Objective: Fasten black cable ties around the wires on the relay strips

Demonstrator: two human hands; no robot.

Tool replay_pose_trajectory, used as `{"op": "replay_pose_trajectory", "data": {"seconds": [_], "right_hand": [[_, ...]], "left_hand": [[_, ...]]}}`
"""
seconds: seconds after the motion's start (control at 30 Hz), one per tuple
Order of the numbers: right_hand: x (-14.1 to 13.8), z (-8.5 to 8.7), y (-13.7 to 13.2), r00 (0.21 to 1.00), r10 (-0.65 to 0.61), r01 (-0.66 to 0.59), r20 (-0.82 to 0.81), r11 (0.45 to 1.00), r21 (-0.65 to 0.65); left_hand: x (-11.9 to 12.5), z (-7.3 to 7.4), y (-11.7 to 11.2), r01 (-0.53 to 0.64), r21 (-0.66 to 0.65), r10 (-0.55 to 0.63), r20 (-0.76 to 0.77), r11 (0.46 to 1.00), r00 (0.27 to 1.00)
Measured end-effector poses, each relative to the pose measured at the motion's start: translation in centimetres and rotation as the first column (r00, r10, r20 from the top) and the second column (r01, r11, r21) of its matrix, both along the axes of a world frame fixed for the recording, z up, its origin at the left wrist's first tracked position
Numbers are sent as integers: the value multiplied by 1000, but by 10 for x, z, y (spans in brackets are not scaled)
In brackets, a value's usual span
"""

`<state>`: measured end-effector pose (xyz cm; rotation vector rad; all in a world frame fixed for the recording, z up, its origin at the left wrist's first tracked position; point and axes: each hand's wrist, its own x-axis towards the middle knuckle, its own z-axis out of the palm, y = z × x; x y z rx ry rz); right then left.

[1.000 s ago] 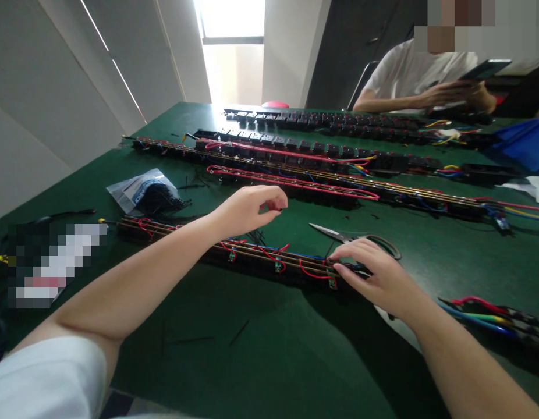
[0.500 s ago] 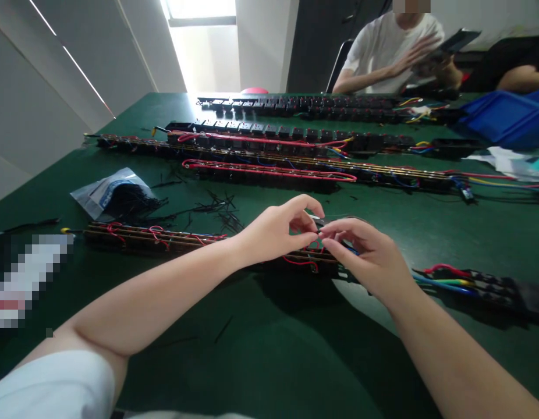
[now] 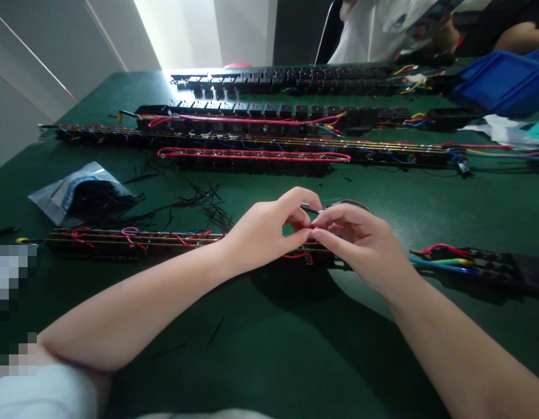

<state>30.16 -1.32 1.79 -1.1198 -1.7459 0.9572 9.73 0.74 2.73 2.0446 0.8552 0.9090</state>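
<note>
A long black strip with brass bars and red wires (image 3: pixel 134 240) lies across the green table (image 3: pixel 269 343) in front of me. My left hand (image 3: pixel 269 233) and my right hand (image 3: pixel 361 244) meet above its right part. Both hands pinch with fingertips pressed together on something small and dark that I cannot make out. Scissors (image 3: pixel 339 205) lie just behind my hands, mostly hidden. A bundle of red, yellow and blue wires (image 3: pixel 448 261) runs off to the right of the strip.
Several more wired strips (image 3: pixel 252 139) lie in rows farther back. A plastic bag of black cable ties (image 3: pixel 84 195) and loose ties (image 3: pixel 208 201) sit at left. A blue bin (image 3: pixel 500 78) stands back right. Another person in a white shirt (image 3: pixel 378 29) sits across the table.
My left hand came from the left to meet my right hand over the strip. My right hand lifted off the strip into a pinch. The view tilted downward.
</note>
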Motion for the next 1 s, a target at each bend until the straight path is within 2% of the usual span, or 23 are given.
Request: {"op": "replay_pose_trajectory", "data": {"seconds": [0.17, 0.27, 0.37, 0.47, 0.57, 0.63, 0.77, 1.0], "right_hand": [[-1, 4, -4, 1000, 8, -9, -30, 1000, -26], [1, 5, -4, 998, -1, -2, -56, 999, -44], [6, 5, 1, 981, -66, 55, -182, 996, -65], [14, 3, 8, 935, -114, 100, -335, 993, -60], [21, -1, 16, 914, -145, 134, -379, 989, -54], [22, -3, 18, 910, -156, 145, -384, 988, -56], [19, -6, 18, 913, -142, 126, -382, 990, -65], [14, -8, 16, 922, -120, 106, -369, 993, -57]], "left_hand": [[2, -1, -1, -6, -5, 6, -19, 1000, 1000], [2, -6, 1, 8, 55, -5, -39, 998, 999], [3, -14, 2, 41, 132, -13, -208, 990, 978], [7, -20, 1, 102, 140, -26, -459, 985, 888], [13, -23, -2, 149, 136, -40, -596, 979, 802], [16, -23, -3, 167, 125, -54, -621, 978, 782], [16, -25, -3, 183, 94, -94, -589, 979, 803], [15, -24, -3, 223, 148, -106, -555, 963, 825]]}}
